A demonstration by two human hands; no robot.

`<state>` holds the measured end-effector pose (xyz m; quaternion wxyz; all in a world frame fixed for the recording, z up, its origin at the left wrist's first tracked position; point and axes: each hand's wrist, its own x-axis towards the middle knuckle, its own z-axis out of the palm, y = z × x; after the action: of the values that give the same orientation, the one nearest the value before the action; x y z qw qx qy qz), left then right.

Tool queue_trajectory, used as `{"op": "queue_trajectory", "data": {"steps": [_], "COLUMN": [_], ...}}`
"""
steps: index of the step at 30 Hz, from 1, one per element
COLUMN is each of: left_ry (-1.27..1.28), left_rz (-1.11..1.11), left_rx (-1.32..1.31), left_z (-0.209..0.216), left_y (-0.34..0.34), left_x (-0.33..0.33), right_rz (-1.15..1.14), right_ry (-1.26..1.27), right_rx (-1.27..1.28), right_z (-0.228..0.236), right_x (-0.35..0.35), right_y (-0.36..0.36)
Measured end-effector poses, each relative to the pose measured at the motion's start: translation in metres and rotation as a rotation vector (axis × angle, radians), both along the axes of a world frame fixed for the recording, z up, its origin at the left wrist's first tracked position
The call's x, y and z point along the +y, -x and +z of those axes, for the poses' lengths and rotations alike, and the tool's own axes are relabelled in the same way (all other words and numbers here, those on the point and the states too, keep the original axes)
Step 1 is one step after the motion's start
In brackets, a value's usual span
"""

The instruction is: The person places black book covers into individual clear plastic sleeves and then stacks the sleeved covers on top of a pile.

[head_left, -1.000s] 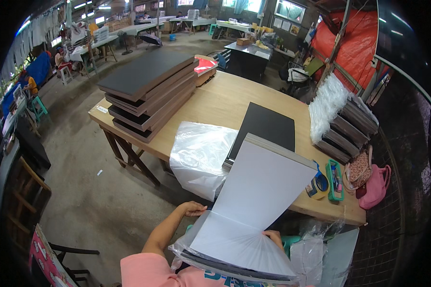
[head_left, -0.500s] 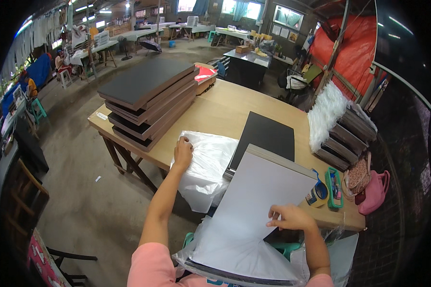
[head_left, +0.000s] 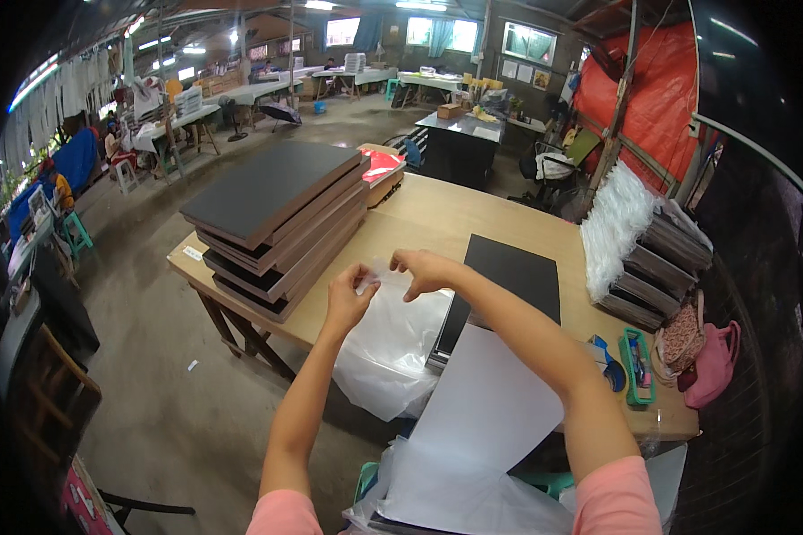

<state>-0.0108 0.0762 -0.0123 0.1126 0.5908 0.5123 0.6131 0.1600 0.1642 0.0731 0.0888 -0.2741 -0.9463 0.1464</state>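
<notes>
My left hand [head_left: 351, 301] is closed at the far edge of a thin clear plastic bag [head_left: 393, 352], pinching it between thumb and fingers. Just right of it, my right hand [head_left: 424, 273] reaches across with fingers curved and apart over the same edge. The plastic lies on the table and droops over its front edge. Black flat boards [head_left: 519, 272] lie beside it, partly behind my right forearm. A white panel [head_left: 486, 383] leans from my lap against the table edge, its lower end in crumpled plastic [head_left: 437, 477].
On the left of the wooden table [head_left: 473, 209] stands a tall stack of dark boards [head_left: 277, 192]. To the right are plastic-wrapped boards [head_left: 642, 276], a green basket of pens [head_left: 637, 366], blue tape [head_left: 608, 364] and a pink bag [head_left: 714, 364]. People sit far left.
My right hand has left the white panel and crossed over to the plastic bag beside my left hand. My left hand has lifted the bag's far edge into a pinch.
</notes>
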Motion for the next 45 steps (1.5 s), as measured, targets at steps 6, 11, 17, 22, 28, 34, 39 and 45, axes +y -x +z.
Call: {"op": "queue_trajectory", "data": {"steps": [6, 11, 17, 22, 28, 34, 39, 45], "left_ry": [0.251, -0.077, 0.182, 0.125, 0.119, 0.155, 0.086, 0.147], "left_rz": [0.012, -0.144, 0.282, 0.035, -0.111, -0.082, -0.321, -0.143], "left_rx": [-0.040, -0.228, 0.322, 0.212, -0.232, -0.320, -0.509, -0.349], "left_z": [0.008, -0.015, -0.026, 0.022, 0.024, 0.020, 0.015, 0.014], "left_y": [0.009, -0.014, 0.025, -0.001, -0.010, -0.015, -0.014, -0.016], "left_x": [-0.014, 0.004, -0.005, 0.016, 0.031, 0.021, 0.017, 0.016], "right_rz": [-0.124, 0.202, -0.029, -0.073, -0.163, -0.220, -0.061, -0.143], "right_ry": [0.091, -0.041, 0.107, -0.041, 0.055, -0.261, 0.025, -0.044], "right_rx": [0.052, 0.268, 0.107, 0.164, 0.145, 0.219, 0.283, 0.234], "right_z": [0.003, -0.025, 0.006, -0.001, 0.000, 0.002, 0.005, 0.003], "right_x": [0.018, 0.028, 0.026, 0.024, 0.029, 0.029, 0.036, 0.030], "right_y": [0.025, 0.010, 0.003, 0.016, 0.013, 0.005, -0.005, -0.001]}}
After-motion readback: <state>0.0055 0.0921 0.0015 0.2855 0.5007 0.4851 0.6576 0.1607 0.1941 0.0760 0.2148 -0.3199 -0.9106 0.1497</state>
